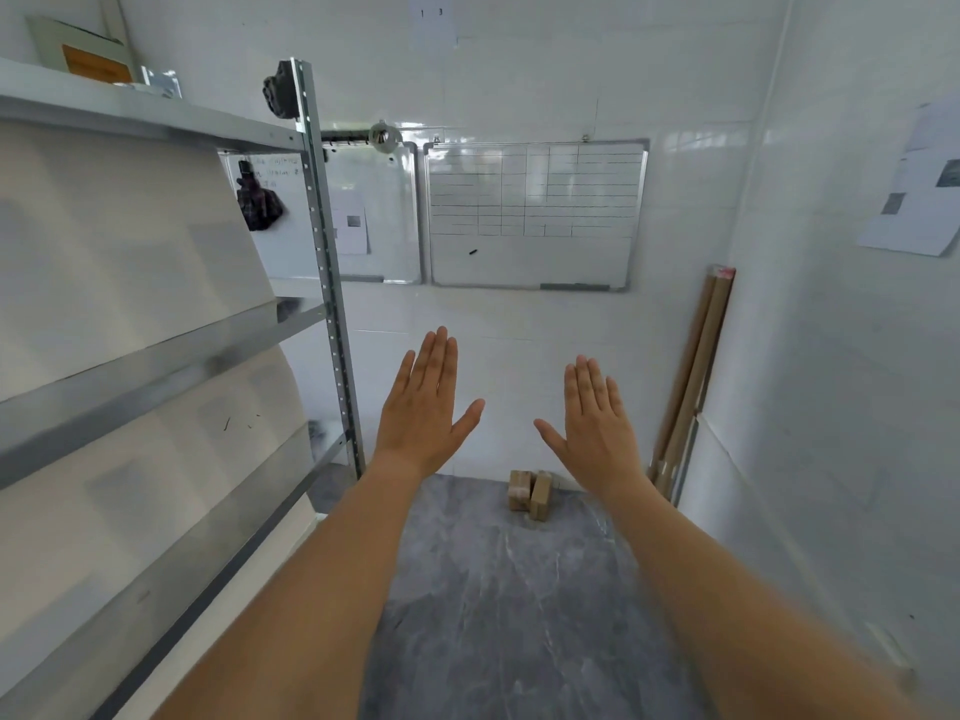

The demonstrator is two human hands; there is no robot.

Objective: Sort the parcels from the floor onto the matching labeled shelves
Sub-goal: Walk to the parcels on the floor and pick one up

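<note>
Both my arms reach forward at chest height. My left hand (pixel 426 402) is flat with the fingers straight and the thumb out, holding nothing. My right hand (pixel 592 418) mirrors it, also flat and empty. Two small brown cardboard parcels (pixel 530 493) stand side by side on the grey floor against the far wall, well beyond and below my hands. A metal shelf rack (pixel 332 283) runs along the left side, its shelves (pixel 156 356) seen edge-on with pale panels between them. No shelf labels can be read from here.
Two whiteboards (pixel 535 215) hang on the far white wall. Long cardboard tubes (pixel 691 381) lean in the right corner. Papers (pixel 924 184) are stuck on the right wall. The grey marble floor (pixel 493 615) stretches from me to the parcels. A dark cloth (pixel 257 200) hangs by the rack.
</note>
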